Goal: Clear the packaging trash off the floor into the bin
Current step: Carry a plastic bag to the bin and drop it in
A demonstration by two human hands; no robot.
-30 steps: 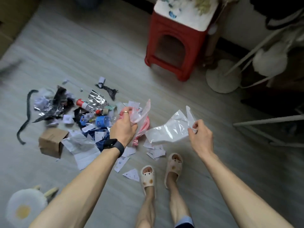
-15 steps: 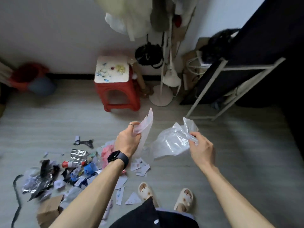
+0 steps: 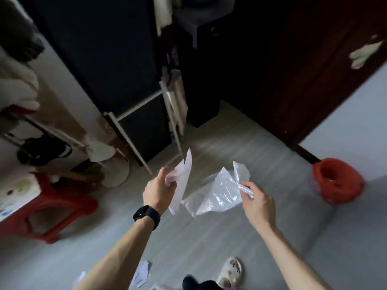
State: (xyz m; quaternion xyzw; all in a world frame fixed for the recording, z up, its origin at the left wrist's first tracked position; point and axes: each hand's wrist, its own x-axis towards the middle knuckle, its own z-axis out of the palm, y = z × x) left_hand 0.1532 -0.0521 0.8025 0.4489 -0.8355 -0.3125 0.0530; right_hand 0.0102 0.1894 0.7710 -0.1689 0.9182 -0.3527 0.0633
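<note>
My left hand (image 3: 160, 190), with a black watch on the wrist, grips a pale pinkish plastic wrapper (image 3: 182, 181) that sticks up and hangs down from the fist. My right hand (image 3: 256, 203) pinches a crumpled clear plastic bag (image 3: 217, 195) by its upper corner; the bag hangs between the two hands. A red bin (image 3: 337, 181) stands on the grey floor at the right, beside the wall, its mouth facing me. A few white paper scraps (image 3: 143, 273) lie on the floor near my feet.
A red stool (image 3: 52, 208) with a white patterned top stands at the left. A white metal rack (image 3: 144, 122) and dark furniture fill the back. A dark red door (image 3: 303, 80) is at the right. A round white lamp base (image 3: 119, 174) sits by the rack.
The view has swung right and upward: the trash pile has left the frame and the red bin has come into view. Both hands keep hold of their plastic pieces.
</note>
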